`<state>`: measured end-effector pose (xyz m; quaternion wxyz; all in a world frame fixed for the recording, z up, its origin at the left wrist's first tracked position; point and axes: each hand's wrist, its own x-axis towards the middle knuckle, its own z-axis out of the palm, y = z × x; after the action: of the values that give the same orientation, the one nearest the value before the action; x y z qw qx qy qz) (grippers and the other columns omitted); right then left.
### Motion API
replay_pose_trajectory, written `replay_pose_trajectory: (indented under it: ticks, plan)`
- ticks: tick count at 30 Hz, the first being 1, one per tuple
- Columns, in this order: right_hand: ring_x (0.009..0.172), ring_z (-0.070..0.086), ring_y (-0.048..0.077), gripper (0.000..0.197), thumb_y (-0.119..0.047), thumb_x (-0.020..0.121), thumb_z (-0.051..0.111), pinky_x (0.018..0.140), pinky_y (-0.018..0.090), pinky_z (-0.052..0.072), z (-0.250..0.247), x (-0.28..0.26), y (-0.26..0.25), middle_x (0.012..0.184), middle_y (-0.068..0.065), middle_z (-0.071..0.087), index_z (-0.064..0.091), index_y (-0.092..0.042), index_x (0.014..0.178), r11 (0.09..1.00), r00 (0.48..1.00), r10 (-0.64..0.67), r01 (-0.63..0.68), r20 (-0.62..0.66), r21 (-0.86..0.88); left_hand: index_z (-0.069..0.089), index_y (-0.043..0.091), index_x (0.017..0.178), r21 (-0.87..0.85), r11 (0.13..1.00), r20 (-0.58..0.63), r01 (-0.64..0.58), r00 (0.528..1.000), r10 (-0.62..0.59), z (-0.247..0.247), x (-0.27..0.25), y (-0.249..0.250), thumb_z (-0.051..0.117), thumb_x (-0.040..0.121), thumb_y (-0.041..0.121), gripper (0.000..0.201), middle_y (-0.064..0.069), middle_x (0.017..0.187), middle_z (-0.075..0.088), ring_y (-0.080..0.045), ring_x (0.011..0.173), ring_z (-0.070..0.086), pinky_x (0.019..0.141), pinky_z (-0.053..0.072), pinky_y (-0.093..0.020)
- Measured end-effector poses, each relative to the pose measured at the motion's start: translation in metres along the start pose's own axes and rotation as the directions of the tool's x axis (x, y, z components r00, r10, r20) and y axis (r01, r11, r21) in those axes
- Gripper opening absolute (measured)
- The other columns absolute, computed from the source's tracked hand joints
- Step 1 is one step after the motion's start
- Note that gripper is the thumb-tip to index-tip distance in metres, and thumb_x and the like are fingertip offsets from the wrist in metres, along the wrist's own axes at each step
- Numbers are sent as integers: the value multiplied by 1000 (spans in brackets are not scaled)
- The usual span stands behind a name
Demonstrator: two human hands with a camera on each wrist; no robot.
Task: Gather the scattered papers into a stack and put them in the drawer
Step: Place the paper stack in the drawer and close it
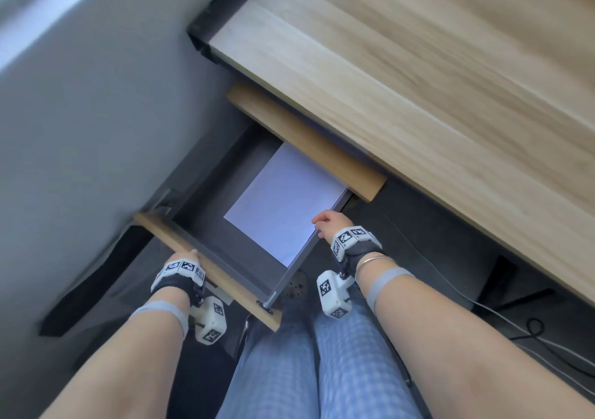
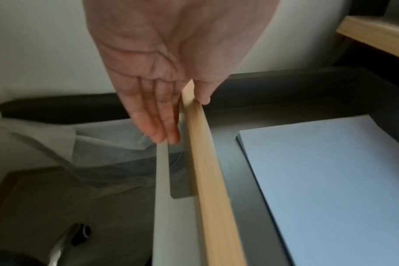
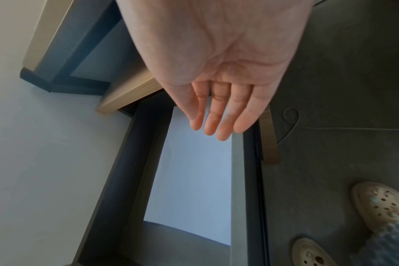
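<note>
Desk (image 1: 418,80) with drawer (image 1: 209,219) on grey carpet (image 1: 434,235) suggests an office.

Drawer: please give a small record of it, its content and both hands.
drawer: pulled out from under the desk, open
paper stack: lies flat inside, close to the right wall
left hand: holds the drawer front, thumb inside, straight fingers outside
right hand: open, fingers straight, at the right wall
papers outside drawer: none visible
</note>
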<state>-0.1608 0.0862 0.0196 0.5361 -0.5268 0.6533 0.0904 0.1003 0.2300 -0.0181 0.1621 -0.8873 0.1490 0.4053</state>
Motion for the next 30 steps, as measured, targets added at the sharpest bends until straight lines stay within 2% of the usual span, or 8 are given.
replay_pose_trajectory:
  ticks: [4,7,10,15,20,24,27,30]
  plan:
    - [81,61,17,23,-14,93,45,66,25,45,0,1,7,101,2,65,64,-19,104,1000,1000,-1,1,4,0,43,-8,134,-75,997,5,35,999,-35,-3,-3,14,28,101,21,46,-26,139,47,-37,128,47,107,35,-41]
    - [79,60,17,23,-13,92,46,65,25,45,-3,2,12,102,4,68,65,-19,103,1000,1000,5,-5,-12,13,51,-11,125,-164,983,-1,-86,996,87,2,7,17,31,99,11,40,-26,130,55,-37,121,54,104,43,-40]
    - [80,59,16,24,-10,91,45,71,25,47,-8,2,16,97,1,66,65,-17,102,999,999,11,-10,-37,42,55,1,120,-301,929,-55,-213,977,206,10,12,25,31,91,10,39,-22,123,62,-38,113,58,100,46,-41]
    - [76,57,18,31,-3,89,39,82,30,52,-18,3,18,86,0,64,68,-15,93,996,989,1,12,-150,85,49,9,127,-154,875,-116,-458,888,445,3,-24,63,39,95,12,34,-14,124,63,-36,114,57,97,43,-37]
    - [70,54,21,35,-2,87,32,65,27,46,-37,3,22,81,3,61,62,-19,81,995,971,-14,37,-239,91,43,12,129,28,821,-100,-570,816,570,-2,-32,103,41,95,22,36,-12,126,61,-35,112,58,93,48,-42]
    - [61,51,18,34,-4,87,32,53,20,40,-52,5,34,82,2,61,62,-20,81,994,963,10,19,-268,105,36,7,120,66,818,-25,-572,818,574,3,-40,143,43,94,29,35,-16,120,61,-36,105,59,88,47,-42]
    - [71,55,21,36,-3,86,31,65,26,47,-57,8,44,84,2,61,60,-21,77,992,960,45,-10,-278,127,35,3,119,53,826,-16,-562,826,563,6,-46,170,44,95,26,35,-18,119,60,-37,105,59,83,43,-40]
    - [73,56,23,39,-2,85,29,72,31,52,-59,11,52,83,2,61,57,-24,70,988,956,80,-38,-284,150,36,4,117,174,758,-14,-629,768,640,5,-47,186,41,94,22,30,-16,123,57,-36,104,58,85,47,-42]
